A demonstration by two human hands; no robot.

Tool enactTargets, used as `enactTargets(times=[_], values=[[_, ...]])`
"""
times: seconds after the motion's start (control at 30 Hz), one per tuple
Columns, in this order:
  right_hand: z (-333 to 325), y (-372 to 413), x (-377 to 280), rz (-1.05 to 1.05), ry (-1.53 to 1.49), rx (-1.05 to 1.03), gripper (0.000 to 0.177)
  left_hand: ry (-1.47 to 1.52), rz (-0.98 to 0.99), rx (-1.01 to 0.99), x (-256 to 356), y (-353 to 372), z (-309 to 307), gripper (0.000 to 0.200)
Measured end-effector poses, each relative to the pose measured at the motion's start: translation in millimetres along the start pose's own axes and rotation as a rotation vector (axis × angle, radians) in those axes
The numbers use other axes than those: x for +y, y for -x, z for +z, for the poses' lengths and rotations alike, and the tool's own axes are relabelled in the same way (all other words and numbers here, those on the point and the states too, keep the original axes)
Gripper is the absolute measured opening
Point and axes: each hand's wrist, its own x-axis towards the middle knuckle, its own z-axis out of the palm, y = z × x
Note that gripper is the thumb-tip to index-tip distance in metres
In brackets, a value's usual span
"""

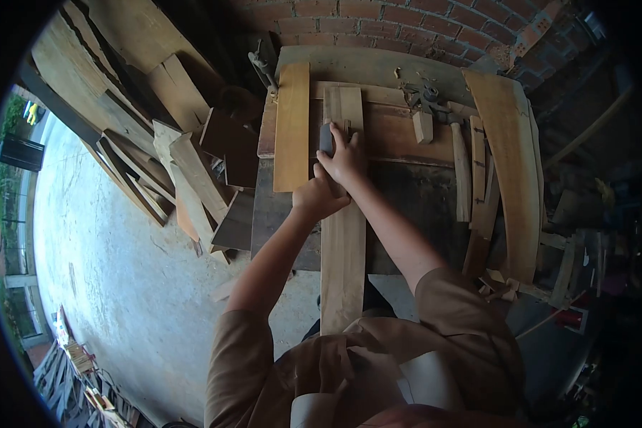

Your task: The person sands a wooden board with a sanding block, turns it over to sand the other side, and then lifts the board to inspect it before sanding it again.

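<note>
A long pale board point(344, 264) runs from the workbench point(285, 228) back toward my body, its near end past the bench edge. On top of it sits a dark hand tool, perhaps a plane point(326, 139), mostly hidden by my fingers. My right hand point(344, 158) is wrapped round its front part, fingers pointing forward. Just behind and to the left, my left hand point(319, 195) is closed round the tool's rear. A yellowish board point(293, 128) lies left of the long board.
Behind the bench stands a brick wall point(364, 11). A wooden mallet or handle point(461, 171), a wood block point(423, 127) and a wide curved board point(510, 178) lie to the right. Planks point(192, 164) lean at the left above the concrete floor point(128, 285).
</note>
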Motion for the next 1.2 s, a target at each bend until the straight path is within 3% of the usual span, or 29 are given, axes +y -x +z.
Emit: enactTargets(times=[0.13,0.2,0.27,0.33,0.43,0.6,0.67,0.77,1.0,1.1,1.2], values=[[8,137,8,-0.138,-0.052,0.05,0.075,0.075,-0.177,-0.091,12,128,49,0.11],[3,203,9,-0.109,-0.117,-0.075,0.076,0.127,-0.237,-0.148,15,189,75,0.11],[0,259,15,-0.166,-0.081,-0.066,0.077,0.153,-0.253,-0.215,15,238,100,0.114],[0,298,24,-0.209,-0.071,-0.054,0.076,0.124,-0.264,-0.349,14,269,112,0.116],[-6,309,24,-0.164,-0.094,-0.109,0.075,0.094,-0.232,-0.352,10,277,122,0.117],[0,240,23,-0.17,-0.032,-0.041,0.074,0.052,-0.116,-0.243,8,213,95,0.116],[-1,185,16,-0.092,-0.01,-0.077,0.072,0.06,-0.124,-0.233,11,164,64,0.113],[-4,93,4,-0.052,0.015,-0.08,0.07,0.045,-0.104,-0.133,8,82,30,0.094],[-2,-112,-11,-0.06,-0.091,-0.055,0.069,0.061,-0.157,0.019,-1,-101,-39,0.089],[2,-123,-14,-0.121,-0.021,0.082,0.068,0.024,-0.128,0.013,-4,-112,-48,0.09],[-3,-95,-13,-0.071,-0.033,0.053,0.069,0.032,-0.105,0.011,2,-85,-44,0.09]])
